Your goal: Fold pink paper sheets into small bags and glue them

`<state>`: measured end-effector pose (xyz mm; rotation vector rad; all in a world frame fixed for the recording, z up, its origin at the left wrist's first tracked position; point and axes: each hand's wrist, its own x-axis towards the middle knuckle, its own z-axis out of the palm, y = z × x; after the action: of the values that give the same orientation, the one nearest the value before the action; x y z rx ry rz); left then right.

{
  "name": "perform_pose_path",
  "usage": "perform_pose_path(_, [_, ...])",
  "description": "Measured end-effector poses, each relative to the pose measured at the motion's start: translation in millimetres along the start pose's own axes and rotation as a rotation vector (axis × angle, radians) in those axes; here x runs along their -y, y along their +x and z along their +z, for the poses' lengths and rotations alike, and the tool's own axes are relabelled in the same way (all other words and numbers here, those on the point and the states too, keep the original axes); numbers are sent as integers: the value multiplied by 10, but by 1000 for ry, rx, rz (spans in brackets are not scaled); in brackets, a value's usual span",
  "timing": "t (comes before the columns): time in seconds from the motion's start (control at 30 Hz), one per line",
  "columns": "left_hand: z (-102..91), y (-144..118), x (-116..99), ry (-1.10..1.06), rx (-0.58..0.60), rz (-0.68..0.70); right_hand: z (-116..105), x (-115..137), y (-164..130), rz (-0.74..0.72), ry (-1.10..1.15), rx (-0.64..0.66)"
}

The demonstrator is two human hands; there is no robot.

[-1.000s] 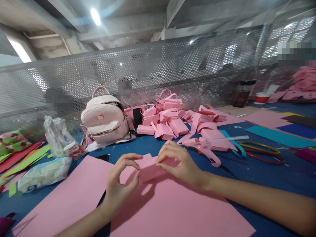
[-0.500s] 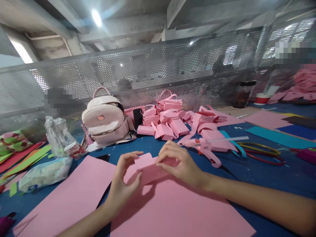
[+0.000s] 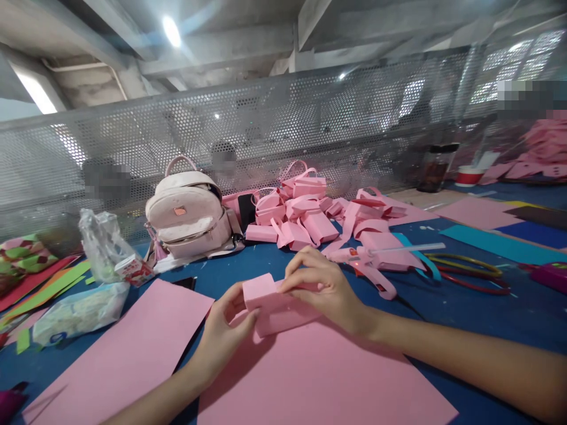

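Observation:
A small folded pink paper box [image 3: 283,313] is between my hands, above a large pink sheet [image 3: 328,378]. My left hand [image 3: 228,330] grips its left end, the thumb on the near side and the fingers behind, partly hidden. My right hand [image 3: 325,289] pinches the top edge right of a raised flap. A second pink sheet [image 3: 119,360] lies to the left. Behind my right hand rests a pink glue gun [image 3: 365,265] with a clear glue stick in its back.
A pile of pink paper bags [image 3: 305,206] stands at the back beside a cream backpack [image 3: 188,206]. Plastic bags [image 3: 82,313] and coloured strips lie left. Teal sheets [image 3: 500,245], coiled bands [image 3: 469,274] and a lidded jar [image 3: 436,168] are right. A perforated metal screen [image 3: 274,124] borders the table.
My left hand has closed in on the box's left end. The flap there now sits folded over more squarely, and the box has tilted slightly. My right hand stays nearly in place.

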<state>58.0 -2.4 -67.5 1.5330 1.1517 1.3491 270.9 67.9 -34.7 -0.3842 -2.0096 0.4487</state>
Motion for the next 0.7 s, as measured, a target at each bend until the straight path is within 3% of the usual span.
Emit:
perform_pose_path(0.27, [15,4,4,-1,-40,21,-36,129,73,149,160,-89])
perform_pose_path(0.4, [30,-10,23,-37,-20,7,-71,179,67,64,105,-69])
perform_pose_path(0.53, [51,-61,14,-31,22,-3,-90,221,49,-57,-81,28])
perform_pose_path(0.7, [61,-116,-2,40,35,19,-81,219,23,-142,-237,55])
